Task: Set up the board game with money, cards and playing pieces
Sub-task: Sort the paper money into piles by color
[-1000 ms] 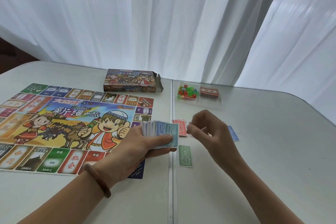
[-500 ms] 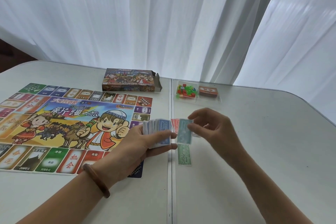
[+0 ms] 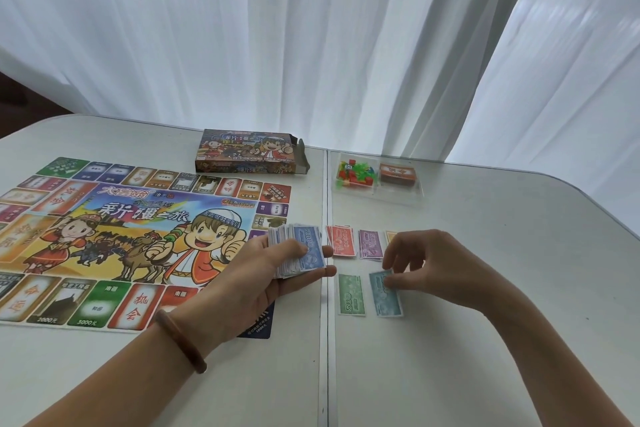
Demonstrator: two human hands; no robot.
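Head: right hand (image 3: pixel 446 263) pinches blue note (image 3: pixel 388 299), lying near-far; left hand (image 3: pixel 263 276) grips stack (image 3: pixel 304 248).

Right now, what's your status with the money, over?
Left hand: grip round the money stack. Right hand pinches blue note, lying on table beside green note. Red pile and purple pile beyond, not touching it.

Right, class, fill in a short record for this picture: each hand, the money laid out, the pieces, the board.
Left hand: holds the stack of notes, 2000 on top
Right hand: fingers pinch the blue note
Laid out: red notes, purple notes, green 500 note
Tray: coloured pieces, orange card deck
Board: unfolded, left of the money
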